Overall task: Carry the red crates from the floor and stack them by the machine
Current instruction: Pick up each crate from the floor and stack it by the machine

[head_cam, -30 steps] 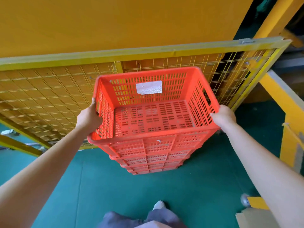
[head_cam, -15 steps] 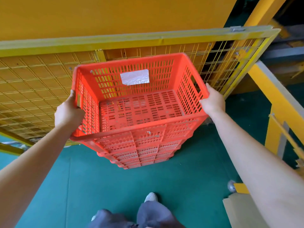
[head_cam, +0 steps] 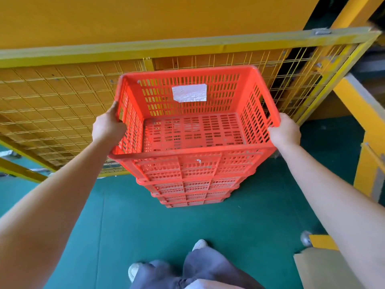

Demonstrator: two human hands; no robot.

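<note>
An empty red slotted crate (head_cam: 193, 130) with a white label on its far wall sits on top of a stack of red crates (head_cam: 193, 195) on the green floor. My left hand (head_cam: 107, 127) grips the crate's left rim at the handle slot. On the opposite side my right hand (head_cam: 285, 132) grips the right rim. The stack stands directly in front of a yellow wire-mesh guard (head_cam: 62, 105) of the machine. Whether the top crate is fully seated in the one below cannot be told.
A yellow panel (head_cam: 145, 17) rises behind the mesh guard. Yellow frame posts (head_cam: 362, 126) stand at the right, and a brown cardboard sheet (head_cam: 325, 270) lies at the lower right. My feet and trouser legs (head_cam: 187, 268) are on the green floor (head_cam: 145, 226) below the stack.
The top crate stays on the stack with both hands holding its side rims throughout. The view has shifted, so the stack and the hands sit a little differently in the frame.
</note>
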